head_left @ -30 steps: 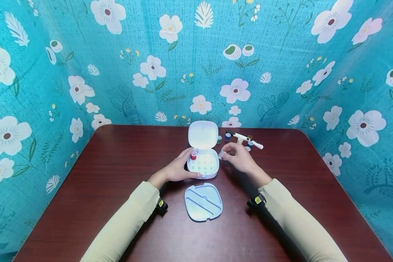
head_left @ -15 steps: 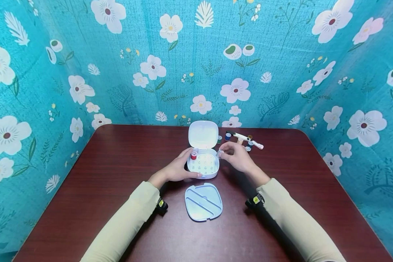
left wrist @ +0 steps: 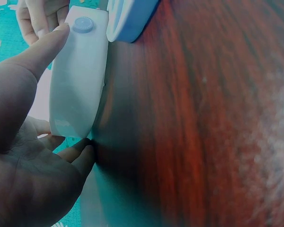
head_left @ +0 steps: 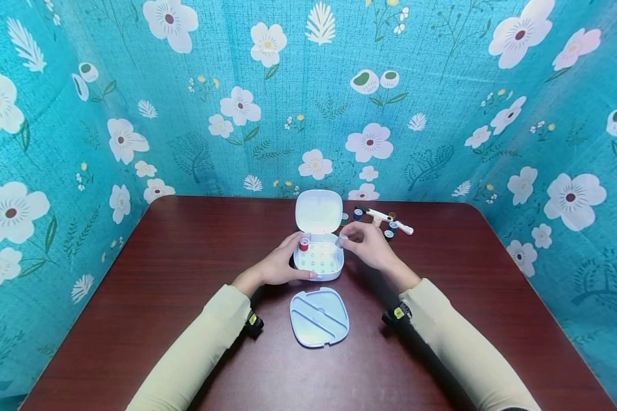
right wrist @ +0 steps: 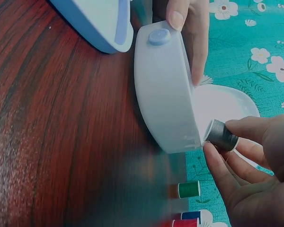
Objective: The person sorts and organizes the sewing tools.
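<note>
A small white box (head_left: 330, 276) stands near the table's middle with its lid (head_left: 319, 210) raised at the back. Short pegs cover its floor, and a red thread spool (head_left: 304, 244) stands in its back left corner. My left hand (head_left: 276, 268) grips the box, thumb at the front by the round blue button (right wrist: 159, 36), fingers round the left side. Between thumb and fingers, my right hand (head_left: 373, 246) pinches a dark grey thread spool (right wrist: 221, 135), tilted, right at the box's right rim.
A pale blue ribbed tray (head_left: 320, 317) lies in front of the box. Behind my right hand are several loose spools, among them a green spool (right wrist: 189, 189) and a blue spool (head_left: 357, 214), beside a slim white tool (head_left: 381, 215). A flowered curtain hangs behind the table.
My right hand has moved a little left with the grey spool, from beside the box to its right rim. The left hand and the box have stayed put.
</note>
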Demonstrator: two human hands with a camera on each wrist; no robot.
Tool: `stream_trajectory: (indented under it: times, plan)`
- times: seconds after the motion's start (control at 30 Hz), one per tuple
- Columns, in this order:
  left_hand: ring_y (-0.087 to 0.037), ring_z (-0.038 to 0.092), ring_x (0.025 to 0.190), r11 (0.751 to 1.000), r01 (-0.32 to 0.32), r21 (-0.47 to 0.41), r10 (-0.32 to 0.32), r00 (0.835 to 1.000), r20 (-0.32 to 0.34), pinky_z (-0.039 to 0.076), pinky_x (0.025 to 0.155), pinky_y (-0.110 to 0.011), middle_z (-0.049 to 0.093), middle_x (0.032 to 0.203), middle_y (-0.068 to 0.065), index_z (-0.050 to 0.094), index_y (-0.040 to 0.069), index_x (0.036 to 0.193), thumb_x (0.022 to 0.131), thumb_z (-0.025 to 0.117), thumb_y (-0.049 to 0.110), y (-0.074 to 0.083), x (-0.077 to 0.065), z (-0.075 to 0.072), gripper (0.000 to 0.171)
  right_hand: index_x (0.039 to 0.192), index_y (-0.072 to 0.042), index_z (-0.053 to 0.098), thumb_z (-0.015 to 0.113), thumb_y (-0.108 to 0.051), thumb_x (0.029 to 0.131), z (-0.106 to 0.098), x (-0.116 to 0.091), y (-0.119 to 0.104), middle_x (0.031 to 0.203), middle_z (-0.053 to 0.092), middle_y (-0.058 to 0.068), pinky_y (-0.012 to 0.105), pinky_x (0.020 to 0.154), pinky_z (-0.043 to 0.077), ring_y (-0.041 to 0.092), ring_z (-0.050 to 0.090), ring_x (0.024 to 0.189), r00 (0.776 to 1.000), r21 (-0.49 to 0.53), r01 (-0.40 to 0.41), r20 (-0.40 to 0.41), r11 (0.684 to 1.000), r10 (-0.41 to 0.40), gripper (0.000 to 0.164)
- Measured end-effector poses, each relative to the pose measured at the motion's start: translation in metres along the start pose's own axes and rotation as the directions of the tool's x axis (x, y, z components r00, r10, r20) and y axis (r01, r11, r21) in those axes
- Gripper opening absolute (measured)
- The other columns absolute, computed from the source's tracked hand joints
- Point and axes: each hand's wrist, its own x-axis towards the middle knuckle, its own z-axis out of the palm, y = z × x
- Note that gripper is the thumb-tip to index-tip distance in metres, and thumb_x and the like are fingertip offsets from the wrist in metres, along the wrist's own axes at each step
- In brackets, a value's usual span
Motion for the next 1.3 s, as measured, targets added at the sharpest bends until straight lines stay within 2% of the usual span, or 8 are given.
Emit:
stream_trajectory:
  times: [0.2, 0.43, 0.77, 1.1, 1.3]
  plan:
    - [-0.025, 0.027, 0.15, 1.0, -0.002, 0.002, 0.002, 1.0, 0.001, 0.026, 0.121, -0.044, 0.014, 0.169, -0.009, 0.01, 0.01, 0.165, 0.085, 0.083, 0.045, -0.001, 0.0, 0.0, 0.114, 0.11, 0.001, 0.071, 0.072, -0.007, 0.095, 0.005, 0.004, -0.002, 0.102, 0.073, 0.012, 0.045, 0.086, 0.057, 0.026, 0.071, 0.093, 0.999, 0.001, 0.052, 0.005, 0.999, -0.052, 0.018]
    - [-0.025, 0.028, 0.15, 1.0, -0.011, -0.002, 0.011, 1.0, -0.006, 0.027, 0.121, -0.045, 0.014, 0.169, -0.009, 0.011, 0.009, 0.165, 0.086, 0.082, 0.045, -0.001, 0.0, 0.0, 0.113, 0.109, -0.003, 0.072, 0.072, -0.008, 0.095, 0.01, 0.007, -0.006, 0.102, 0.074, 0.008, 0.045, 0.088, 0.056, 0.024, 0.07, 0.096, 0.999, -0.005, 0.048, 0.022, 0.999, -0.048, 0.015]
    - [-0.025, 0.028, 0.15, 1.0, -0.014, -0.009, 0.014, 1.0, -0.001, 0.027, 0.121, -0.044, 0.013, 0.169, -0.01, 0.01, 0.009, 0.165, 0.085, 0.083, 0.045, -0.001, 0.0, -0.001, 0.114, 0.113, 0.004, 0.073, 0.075, -0.003, 0.091, 0.019, 0.014, -0.008, 0.105, 0.075, 0.014, 0.045, 0.087, 0.058, 0.027, 0.072, 0.096, 0.996, -0.004, 0.08, 0.027, 0.997, -0.079, 0.022]
    - [-0.025, 0.028, 0.15, 1.0, -0.016, -0.012, 0.016, 1.0, -0.002, 0.028, 0.121, -0.044, 0.014, 0.17, -0.009, 0.01, 0.008, 0.165, 0.085, 0.083, 0.045, 0.001, -0.001, 0.0, 0.114, 0.114, 0.0, 0.074, 0.074, -0.006, 0.092, 0.028, 0.019, -0.009, 0.108, 0.074, 0.012, 0.045, 0.09, 0.057, 0.028, 0.071, 0.101, 0.997, -0.015, 0.046, 0.059, 0.999, -0.045, 0.022]
    - [-0.027, 0.028, 0.15, 1.0, -0.022, -0.004, 0.022, 1.0, -0.006, 0.028, 0.121, -0.045, 0.013, 0.17, -0.011, 0.01, 0.006, 0.165, 0.085, 0.083, 0.044, -0.001, 0.001, -0.002, 0.114, 0.113, -0.001, 0.075, 0.074, -0.005, 0.092, 0.03, 0.023, -0.011, 0.107, 0.075, 0.011, 0.046, 0.09, 0.057, 0.028, 0.071, 0.101, 0.996, -0.031, 0.056, 0.068, 0.998, -0.054, 0.02]
